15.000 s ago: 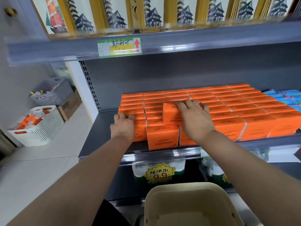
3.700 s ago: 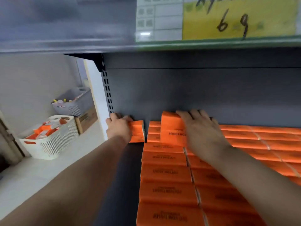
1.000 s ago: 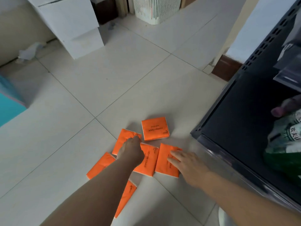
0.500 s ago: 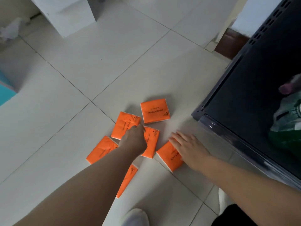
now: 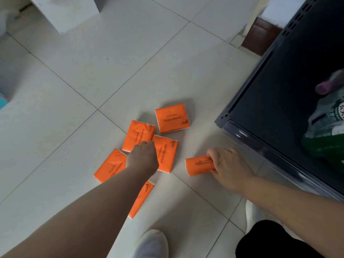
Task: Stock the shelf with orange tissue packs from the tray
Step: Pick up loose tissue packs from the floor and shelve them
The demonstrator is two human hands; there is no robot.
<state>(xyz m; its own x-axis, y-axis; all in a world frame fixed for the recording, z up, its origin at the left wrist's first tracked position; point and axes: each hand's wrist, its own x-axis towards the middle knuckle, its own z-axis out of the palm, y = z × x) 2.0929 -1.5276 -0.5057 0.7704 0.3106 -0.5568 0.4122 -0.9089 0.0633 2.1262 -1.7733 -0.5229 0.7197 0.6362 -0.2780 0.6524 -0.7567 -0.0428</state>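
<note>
Orange flat packs point(image 5: 172, 118), glossy tile point(image 5: 74, 53) | right hand point(image 5: 229, 164) fingers point(image 5: 212, 155) grip pack point(image 5: 199, 165) | left hand point(image 5: 143, 159) fingers unclear

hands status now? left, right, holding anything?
Left hand: curled over the flat orange plastic-wrapped tissue packs on the white tiled floor; grip cannot be told.
Right hand: closed on one such orange tissue pack, tipped on edge.

Tissue packs lie scattered on the floor point(image 5: 74, 90), left of the bottom shelf point(image 5: 279, 90). The farthest pack point(image 5: 172, 118) sits just behind two touching packs, the left-centre pack point(image 5: 137, 135) and the middle pack point(image 5: 166, 153). The left hand point(image 5: 143, 159) is over their join. The leftmost pack point(image 5: 109, 166) and the nearest pack point(image 5: 141, 198) lie partly under that forearm. The right hand point(image 5: 227, 164) grips a sixth pack point(image 5: 199, 164) between cluster and shelf.
</note>
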